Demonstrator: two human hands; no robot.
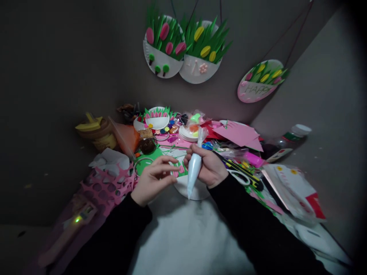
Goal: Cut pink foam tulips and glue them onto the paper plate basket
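A pale blue, filled piping bag (194, 170) is wrapped in the fingers of my right hand (210, 165), its narrow tip pointing down and its twisted clear end sticking up. To its left, my left hand (153, 178) is empty, with thumb and fingers apart. Beneath both hands lies a white paper plate (197, 194) decorated with pink paper tulips (181, 169) and green paper leaves. The bag hides part of the plate, and its tip hangs over the plate's near rim.
Decorated paper plates (200, 72) hang on the wall. Pink card sheets (236, 133) and a capped bottle (296, 135) stand at the back right. White-handled scissors (240, 177) lie right of my hand. Pink punched scraps (104, 191) and a lit glue gun-like tool (71, 227) are at left.
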